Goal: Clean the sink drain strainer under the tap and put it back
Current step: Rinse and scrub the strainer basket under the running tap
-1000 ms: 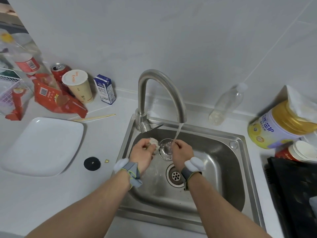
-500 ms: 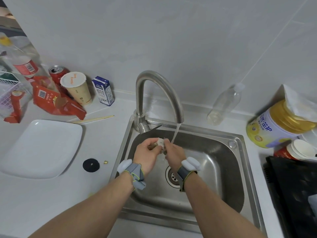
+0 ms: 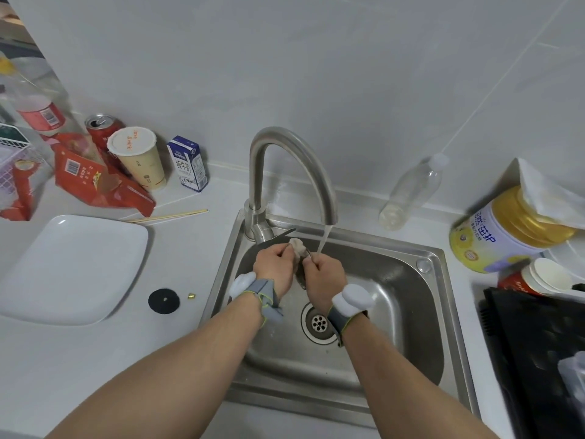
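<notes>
Just below the tap (image 3: 294, 172), the strainer (image 3: 300, 275) has turned edge-on since a second ago. The right hand (image 3: 323, 277) grips it while the left hand (image 3: 273, 269) pinches a pale wad (image 3: 297, 245) against it, so scrubbing continues; the open drain (image 3: 319, 323) waits.

1. Illumination: soft, even, moderately bright; source position cannot be determined.
2. Shadows: faint, diffuse beneath the white plate (image 3: 76, 267) and forearms.
3. Glare: mild highlights on the tap (image 3: 285, 160) and the sink (image 3: 443, 312) wall.
4. Distortion: wide-angle bending at frame edges.
5. Focus: slight softness overall; far-left clutter blurred.
</notes>
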Demonstrator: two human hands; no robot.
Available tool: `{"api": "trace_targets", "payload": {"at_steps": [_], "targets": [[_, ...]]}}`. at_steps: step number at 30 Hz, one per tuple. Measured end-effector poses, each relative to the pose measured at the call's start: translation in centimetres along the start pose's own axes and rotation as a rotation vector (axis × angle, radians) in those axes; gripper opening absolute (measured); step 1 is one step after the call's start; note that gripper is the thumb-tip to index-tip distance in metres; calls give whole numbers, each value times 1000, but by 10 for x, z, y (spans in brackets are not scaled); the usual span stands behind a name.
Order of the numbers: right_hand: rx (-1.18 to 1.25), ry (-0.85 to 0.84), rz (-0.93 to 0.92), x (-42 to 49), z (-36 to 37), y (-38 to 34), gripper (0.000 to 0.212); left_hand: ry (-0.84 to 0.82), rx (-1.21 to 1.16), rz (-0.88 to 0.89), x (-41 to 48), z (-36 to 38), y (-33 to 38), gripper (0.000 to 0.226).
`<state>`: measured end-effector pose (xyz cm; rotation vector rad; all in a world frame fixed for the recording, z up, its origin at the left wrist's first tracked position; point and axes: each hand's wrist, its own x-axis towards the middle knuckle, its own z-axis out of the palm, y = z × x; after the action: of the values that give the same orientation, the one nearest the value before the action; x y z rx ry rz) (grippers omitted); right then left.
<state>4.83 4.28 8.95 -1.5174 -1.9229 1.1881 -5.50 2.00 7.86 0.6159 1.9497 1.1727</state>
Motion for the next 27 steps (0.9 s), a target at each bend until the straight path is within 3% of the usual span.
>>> {"api": "trace_targets", "payload": {"at_steps": [9, 13, 19, 22, 24, 27], "targets": [[242, 182, -24, -6, 19, -1, 34, 66, -319, -287, -2, 5, -6, 25], [473, 284, 58, -4, 21, 3, 23, -33, -510, -396, -21, 12, -6, 20], [450, 100, 117, -8, 17, 11, 28, 14, -368, -216, -24, 5, -2, 12], [393, 34, 202, 0, 15, 7, 13, 71, -306, -102, -23, 0, 2, 5], [493, -32, 299, 3, 14, 1, 5, 71, -257, -36, -22, -3, 4, 10], [553, -51, 345, 5, 15, -7, 22, 16, -108, 43, -27, -5, 3, 15]]}}
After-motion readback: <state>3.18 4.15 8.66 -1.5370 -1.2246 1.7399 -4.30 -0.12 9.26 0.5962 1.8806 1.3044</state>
